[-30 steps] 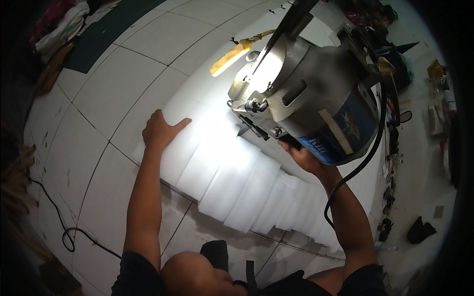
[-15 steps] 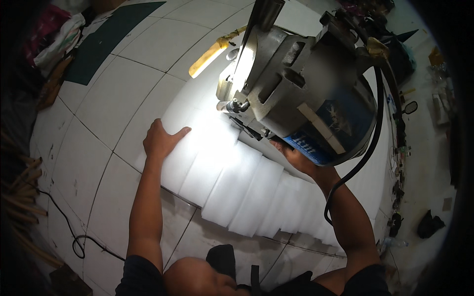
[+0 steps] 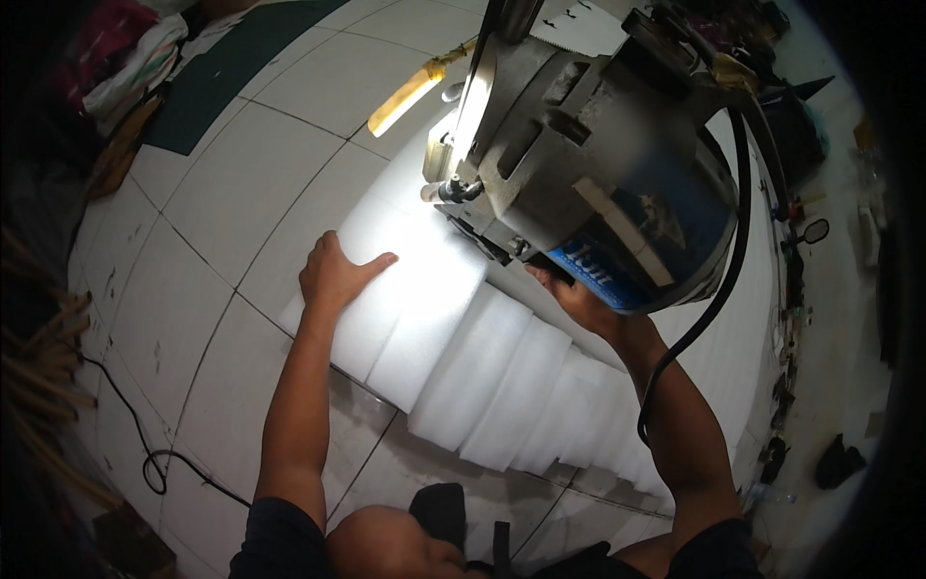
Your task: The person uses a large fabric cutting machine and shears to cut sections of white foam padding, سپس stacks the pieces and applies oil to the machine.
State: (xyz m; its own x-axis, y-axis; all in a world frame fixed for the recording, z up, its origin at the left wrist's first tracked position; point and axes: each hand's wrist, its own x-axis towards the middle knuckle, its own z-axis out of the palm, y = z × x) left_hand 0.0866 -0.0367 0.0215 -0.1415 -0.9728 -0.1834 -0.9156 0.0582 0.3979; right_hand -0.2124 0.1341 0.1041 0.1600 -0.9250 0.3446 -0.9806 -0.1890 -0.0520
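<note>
nearest, at five to six o'clock, looking down on overlapping white sheets (image 3: 487, 376), fanning out in steps toward four o'clock. likely handling as light, soft, springy, foam-like stuff, bending without effort and denting under a hard thumb; perhaps slipping layer over layer, so favouring a broad, flat palm near the left edge, or taking several layers together, over pinching one corner.

at nine o'clock, resting the left hand (image 3: 333, 275) on the left edge of the sheets, spreading the thumb well apart from the fingers, pinching nothing.

at three o'clock, reaching the right hand (image 3: 584, 304) in beneath the blue-labelled end of a grey motor-bodied machine (image 3: 540, 145); hiding most of the fingers there, so not making out whether gripping or merely pressing.

around one o'clock, looming over the sheets and probably weighing far more; trailing a black cable (image 3: 712, 311) down by the right forearm.

farther off, jutting out between eleven and twelve, noticing a yellow handle (image 3: 405, 101); beyond, between ten and eleven, seeing a dark green mat (image 3: 231, 77) lying on the tiled floor (image 3: 241, 212).
</note>
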